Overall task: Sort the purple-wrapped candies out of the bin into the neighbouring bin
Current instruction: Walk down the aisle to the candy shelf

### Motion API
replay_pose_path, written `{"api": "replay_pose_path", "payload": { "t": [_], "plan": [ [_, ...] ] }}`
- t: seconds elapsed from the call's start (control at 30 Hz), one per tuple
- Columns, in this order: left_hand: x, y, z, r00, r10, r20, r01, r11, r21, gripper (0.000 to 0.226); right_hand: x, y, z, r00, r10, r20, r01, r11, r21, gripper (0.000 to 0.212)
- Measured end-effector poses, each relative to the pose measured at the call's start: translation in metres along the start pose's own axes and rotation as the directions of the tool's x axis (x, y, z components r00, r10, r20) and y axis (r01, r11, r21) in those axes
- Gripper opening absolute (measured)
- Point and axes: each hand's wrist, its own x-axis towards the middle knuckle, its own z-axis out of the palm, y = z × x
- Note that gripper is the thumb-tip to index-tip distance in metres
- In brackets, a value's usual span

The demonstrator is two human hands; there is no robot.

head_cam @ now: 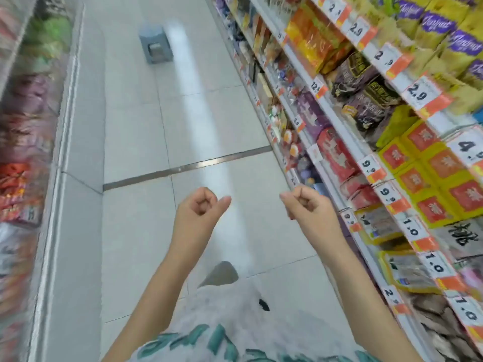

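Observation:
My left hand (200,209) and my right hand (307,205) are both raised in front of me over the aisle floor, fingers curled into loose fists that hold nothing. No candy bin shows clearly. At the far left, a blurred display (23,142) holds red, purple and green wrapped goods, too smeared to tell apart.
I stand in a shop aisle with a pale tiled floor (146,126). Shelves (379,152) of packaged snacks with orange price tags run along the right. A grey plastic stool (156,45) stands farther down the aisle. A metal strip (183,168) crosses the floor.

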Motion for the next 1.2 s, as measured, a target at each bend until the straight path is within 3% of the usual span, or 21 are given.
{"api": "replay_pose_path", "payload": {
  "t": [0.2, 0.37, 0.5, 0.67, 1.0, 1.2],
  "plan": [
    [0.026, -0.025, -0.046, 0.977, -0.111, -0.180, 0.120, 0.992, 0.039, 0.041, 0.082, -0.024, 0.044, 0.975, -0.061, 0.214, 0.056, 0.998, 0.031, 0.034],
    [0.097, -0.033, -0.070, 0.948, -0.161, -0.276, 0.170, 0.986, 0.006, 0.042, 0.176, -0.037, 0.086, 0.961, -0.061, 0.268, 0.049, 0.998, 0.050, 0.033],
    [0.192, -0.013, -0.088, 0.952, -0.144, -0.271, 0.151, 0.989, 0.005, 0.042, 0.258, -0.049, 0.120, 0.952, -0.021, 0.306, 0.015, 1.000, 0.021, 0.033],
    [0.321, 0.020, -0.115, 0.974, -0.063, -0.218, 0.072, 0.997, 0.034, 0.042, 0.341, -0.046, 0.138, 0.966, 0.036, 0.256, -0.033, 0.999, -0.016, 0.043],
    [0.580, 0.079, -0.128, 0.965, 0.028, -0.260, -0.034, 0.999, -0.018, 0.033, 0.521, -0.031, 0.147, 0.973, 0.133, 0.186, -0.122, 0.990, -0.069, 0.034],
    [0.713, 0.101, -0.141, 0.928, -0.022, -0.372, 0.008, 0.999, -0.039, 0.036, 0.699, -0.053, 0.188, 0.946, 0.104, 0.308, -0.080, 0.993, -0.088, 0.034]
  ]
}}
